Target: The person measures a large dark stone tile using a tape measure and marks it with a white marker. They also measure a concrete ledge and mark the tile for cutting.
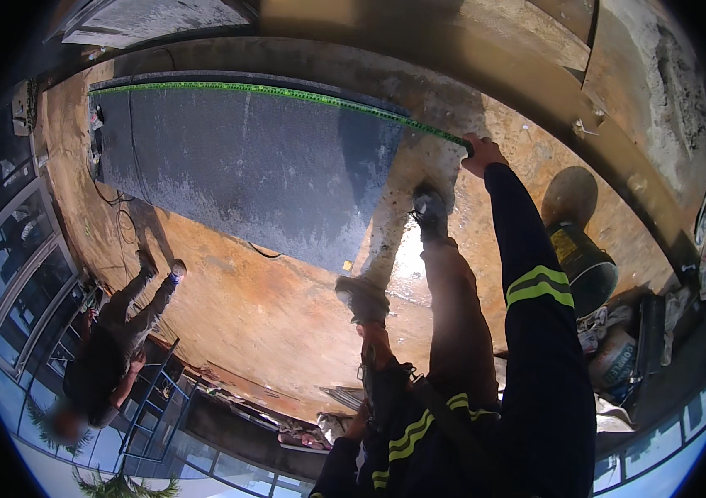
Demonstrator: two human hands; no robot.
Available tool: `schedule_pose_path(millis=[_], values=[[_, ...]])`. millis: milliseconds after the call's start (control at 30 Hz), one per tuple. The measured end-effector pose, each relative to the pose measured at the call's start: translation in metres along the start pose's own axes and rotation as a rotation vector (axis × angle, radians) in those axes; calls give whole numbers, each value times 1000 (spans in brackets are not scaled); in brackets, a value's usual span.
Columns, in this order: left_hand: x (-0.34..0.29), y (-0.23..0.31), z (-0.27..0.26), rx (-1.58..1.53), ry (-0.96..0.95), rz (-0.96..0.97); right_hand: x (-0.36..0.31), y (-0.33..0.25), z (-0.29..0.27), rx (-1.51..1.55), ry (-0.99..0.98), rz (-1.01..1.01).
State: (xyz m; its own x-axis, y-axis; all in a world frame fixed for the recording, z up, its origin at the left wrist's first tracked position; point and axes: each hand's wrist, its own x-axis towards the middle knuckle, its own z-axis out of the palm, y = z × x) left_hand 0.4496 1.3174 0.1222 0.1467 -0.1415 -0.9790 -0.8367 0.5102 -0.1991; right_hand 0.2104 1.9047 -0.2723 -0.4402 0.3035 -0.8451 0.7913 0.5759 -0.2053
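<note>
My right hand (486, 156), arm stretched forward, is closed around the body end of a tape measure, mostly hidden in the fingers. Its bright green blade (287, 93) runs left along the far edge of a large dark grey slab (237, 158). Between the slab's right corner and my hand, the blade spans bare ground. My left hand (358, 423) is low beside my waist, near my left leg. Its fingers are mostly hidden, so what it holds, if anything, does not show. My boots (429, 207) stand just right of the slab.
At the left another person (108, 349) stands near a blue metal frame (154, 407). A dark bucket (584, 270) stands right of my right arm, with bags (618, 357) behind it. Thin black cable (125, 220) lies by the slab's left side. A low ledge (535, 79) curves along the far side.
</note>
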Motion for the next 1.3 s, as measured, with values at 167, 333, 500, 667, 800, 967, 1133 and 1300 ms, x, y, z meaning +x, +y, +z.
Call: schedule_pose_path(millis=[167,333,500,667,800,967,1133,1300], values=[[-2,-6,9,-107,-33,-2,-6,5,-4,-27,-22,10],[3,-9,16,-114,-43,38,-23,-4,-13,-52,18,-12],[8,-21,18,-127,-59,96,-43,-16,-26,-61,-33,16],[10,-42,20,-137,-88,169,-92,-37,-39,-145,-97,64],[20,-56,21,-162,-90,276,-152,-72,-49,-36,-341,-69],[61,-83,6,-217,-50,454,-247,-172,-34,235,-540,-217],[132,-133,-23,-115,81,729,-349,-314,1,541,-583,-148],[167,-205,-83,-216,125,770,-436,-442,52,644,-534,-163]])
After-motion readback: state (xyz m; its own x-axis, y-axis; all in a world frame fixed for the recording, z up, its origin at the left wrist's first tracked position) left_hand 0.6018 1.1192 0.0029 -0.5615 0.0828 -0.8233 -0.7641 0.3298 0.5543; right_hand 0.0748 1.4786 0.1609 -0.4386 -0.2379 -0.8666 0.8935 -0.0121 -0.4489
